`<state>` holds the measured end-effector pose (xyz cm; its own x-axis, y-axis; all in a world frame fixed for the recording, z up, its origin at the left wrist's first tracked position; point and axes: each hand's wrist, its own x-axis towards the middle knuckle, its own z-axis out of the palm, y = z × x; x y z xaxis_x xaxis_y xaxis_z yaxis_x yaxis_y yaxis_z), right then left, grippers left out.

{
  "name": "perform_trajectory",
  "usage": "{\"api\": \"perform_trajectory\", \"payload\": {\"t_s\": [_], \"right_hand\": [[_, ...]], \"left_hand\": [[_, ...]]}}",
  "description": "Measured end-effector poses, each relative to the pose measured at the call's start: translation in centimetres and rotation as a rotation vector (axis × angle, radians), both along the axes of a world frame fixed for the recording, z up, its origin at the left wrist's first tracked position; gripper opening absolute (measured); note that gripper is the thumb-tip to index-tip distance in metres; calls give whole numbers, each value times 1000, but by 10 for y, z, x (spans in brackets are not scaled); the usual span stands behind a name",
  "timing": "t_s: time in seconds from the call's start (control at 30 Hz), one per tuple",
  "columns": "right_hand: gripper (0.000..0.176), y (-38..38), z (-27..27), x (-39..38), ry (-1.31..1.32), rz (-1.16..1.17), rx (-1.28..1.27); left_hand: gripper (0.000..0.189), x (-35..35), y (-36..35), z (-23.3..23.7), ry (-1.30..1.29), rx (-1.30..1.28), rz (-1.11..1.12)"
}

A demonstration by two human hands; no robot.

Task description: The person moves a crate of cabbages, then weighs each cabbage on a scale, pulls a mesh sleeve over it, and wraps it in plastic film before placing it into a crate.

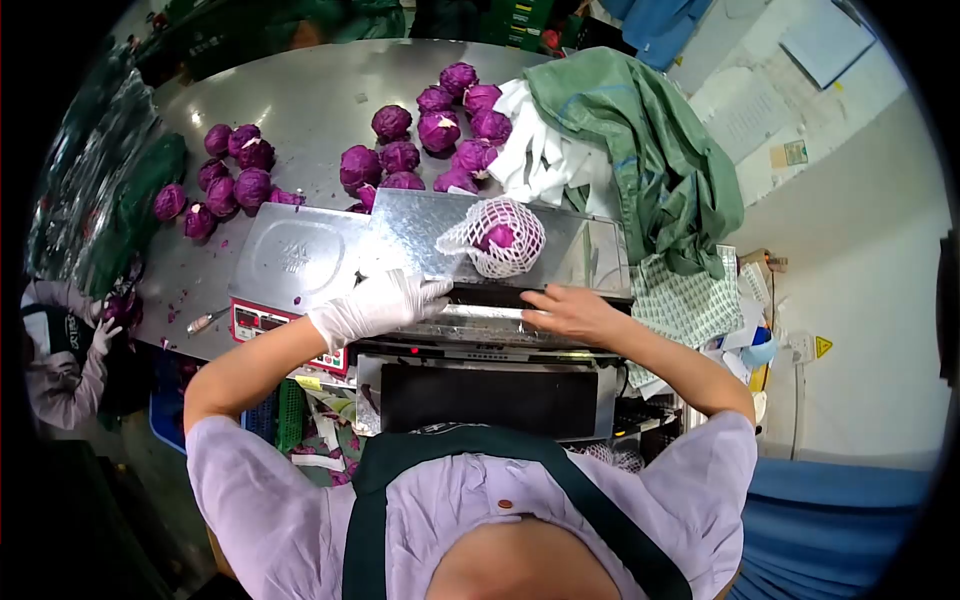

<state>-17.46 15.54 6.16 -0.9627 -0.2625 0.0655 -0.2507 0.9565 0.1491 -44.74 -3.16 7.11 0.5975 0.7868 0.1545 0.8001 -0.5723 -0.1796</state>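
Note:
My left hand (385, 304), in a white glove, is closed at the left end of a shiny strip of clear plastic film (482, 312) at the front of a metal wrapping machine (400, 235). Bare, my right hand (568, 314) pinches the strip's right end. Just beyond both hands, a red cabbage (497, 237) lies on the machine's metal top inside a white foam net (520, 255), the net's loose end pointing left. Below the hands is a dark flat plate (488, 402).
Several red cabbages (400, 157) lie on the steel table (300, 110), with another group at left. A scale (290, 250) and a knife (207, 321) sit left. White foam nets (550, 150) and green cloth (640, 130) are piled right. A co-worker (70, 350) handles a cabbage at far left.

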Motion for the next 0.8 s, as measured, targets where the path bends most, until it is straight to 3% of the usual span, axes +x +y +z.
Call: {"api": "perform_trajectory", "payload": {"t_s": [0.1, 0.17, 0.23, 0.27, 0.3, 0.33, 0.4, 0.47, 0.5, 0.53, 0.57, 0.63, 0.67, 0.7, 0.73, 0.77, 0.8], "right_hand": [[26, 1, -31, -3, 78, 136, -85], [18, 5, -42, -3, 160, 107, -124], [7, -17, -28, 17, 155, -185, -320], [10, -25, -20, 33, 57, -368, -434], [12, -37, -3, 47, 49, -335, -794], [15, -46, 18, 61, 41, -331, -844], [17, -57, 82, 81, -134, -627, -1139], [14, -46, 118, 92, 120, -553, -1311], [10, -41, 132, 83, 380, -439, -1451], [9, -16, 127, 68, 590, -196, -1452], [12, 12, 123, 54, 617, -311, -1303], [17, 45, 105, 0, 676, -412, -1328], [38, 70, 78, -18, 541, -491, -1170], [73, 79, 58, -31, 288, -667, -971], [99, 96, 13, -43, 110, -699, -878], [111, 84, 2, -56, -42, -679, -820], [113, 75, -20, -62, -25, -580, -869]], "left_hand": [[41, 1, -5, -32, 224, -58, 45], [35, 1, -7, -33, 145, -142, 112], [23, -13, -14, -57, -394, -110, 53], [6, 2, -30, -23, -539, -408, 414], [8, -4, -45, -29, -713, -515, 426], [10, 14, -59, 14, -1122, -923, 657], [13, 12, -74, 44, -1152, -834, 446], [12, 4, -72, 95, -1337, -674, 351], [12, -6, -62, 113, -1485, -616, 355], [15, -12, -41, 120, -1550, -549, 245], [20, -15, -17, 127, -1608, -476, 133], [53, -15, 32, 103, -1185, -310, 249], [70, -18, 56, 74, -848, -211, 348], [88, -20, 76, 42, -509, -112, 437], [101, -19, 88, 15, -424, -131, 467], [113, -16, 97, -6, -340, -151, 497], [115, -12, 107, -18, -502, -230, 500]]}}
